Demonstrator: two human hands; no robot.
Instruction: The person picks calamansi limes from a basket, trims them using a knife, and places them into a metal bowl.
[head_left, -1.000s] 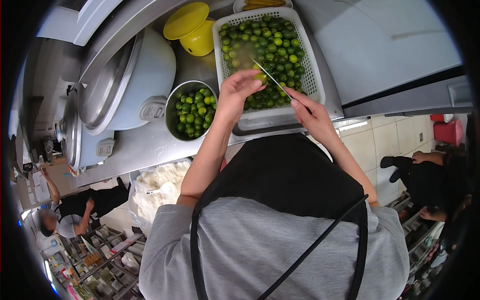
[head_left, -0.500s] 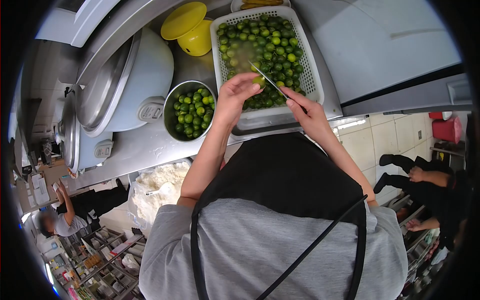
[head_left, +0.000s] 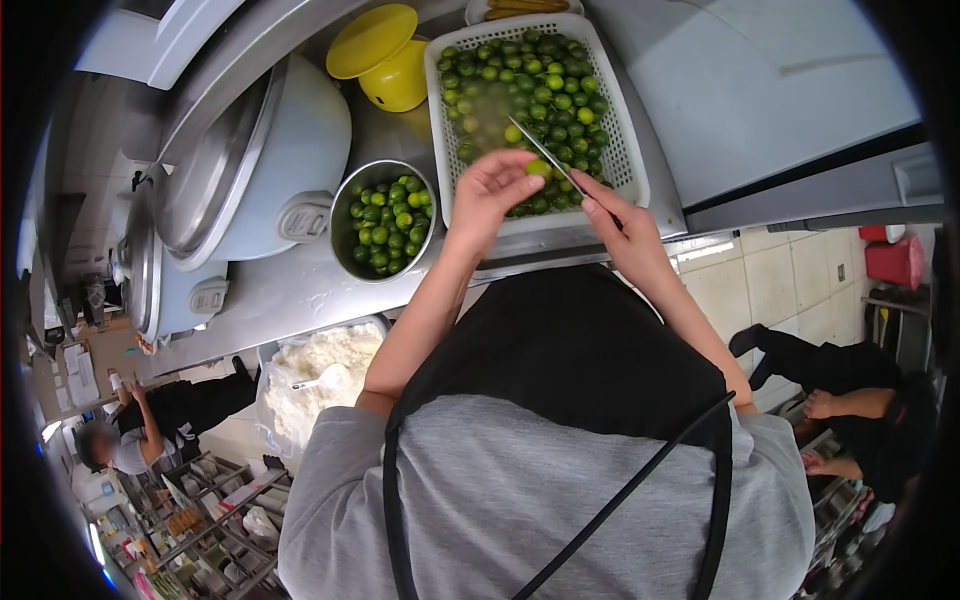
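Note:
My left hand (head_left: pixel 497 190) pinches a small green lime (head_left: pixel 539 169) between thumb and fingers, over the near edge of a white perforated basket (head_left: pixel 635 160). In my right hand (head_left: pixel 622 218) is a knife (head_left: pixel 545 153), its blade pointing away and to the left, close beside that lime. Heaped green limes (head_left: pixel 560 100) fill the basket; a blurred patch hides some of them on the left. Left of my left forearm stands a round metal pot (head_left: pixel 337 240) holding more limes (head_left: pixel 385 225).
A yellow lidded container (head_left: pixel 395 80) stands behind the pot, and large rice cookers (head_left: pixel 310 150) line the left. Below the counter is a bag of white rice-like grain (head_left: pixel 300 400) with a scoop (head_left: pixel 325 380). One person (head_left: pixel 150 420) is at left, another (head_left: pixel 860 400) at right.
My left hand has shifted slightly right with the lime, which now shows more of its yellow-green side. The knife has moved a little right and nearer to me.

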